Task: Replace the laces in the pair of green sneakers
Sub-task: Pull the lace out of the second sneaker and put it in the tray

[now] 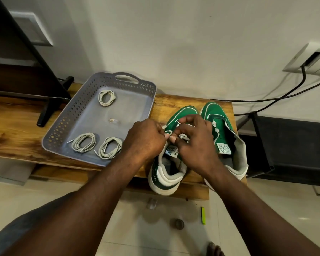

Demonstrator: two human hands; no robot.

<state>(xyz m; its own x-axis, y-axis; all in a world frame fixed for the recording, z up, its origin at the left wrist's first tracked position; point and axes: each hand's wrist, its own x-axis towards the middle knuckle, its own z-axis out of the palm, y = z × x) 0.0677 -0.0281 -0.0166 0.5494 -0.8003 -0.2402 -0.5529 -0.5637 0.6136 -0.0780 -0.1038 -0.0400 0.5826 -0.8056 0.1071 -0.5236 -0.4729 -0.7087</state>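
White wall [174, 43], tiled floor [155, 237]. Wooden desk [17, 126] carries grey tray [63, 122] holding three coiled laces [83, 142]; green sneakers [216, 111] stand at its right end. Left hand [144, 139] and right hand [196, 141] meet over left sneaker [185, 112], each grip pinched on its white lace [184, 136].

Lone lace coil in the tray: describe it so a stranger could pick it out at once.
On the wooden bench sits a grey tray with perforated walls. Three coiled laces lie in it; this coil lies at the far end, near the handle. The other two coils lie side by side at the near edge, so it is the only one lying alone.
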